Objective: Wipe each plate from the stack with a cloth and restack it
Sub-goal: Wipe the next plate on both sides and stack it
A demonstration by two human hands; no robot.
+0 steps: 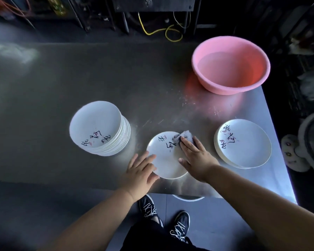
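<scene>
Item in hand: single plate (166, 157), flat on the steel worktop (62, 91) between two piles. Right hand (196, 158), fingers straight, presses the grey cloth (184, 136) onto its far right rim; left hand (140, 171), grip wide and flat, steadies the near left edge. Tall stack (98, 129) at left, judged unwiped; short pile (243, 144) at right, judged done. Most plates remain. Exact counts unreadable; most of the cloth hidden under the fingers; pink basin (230, 65) contents unclear.
</scene>
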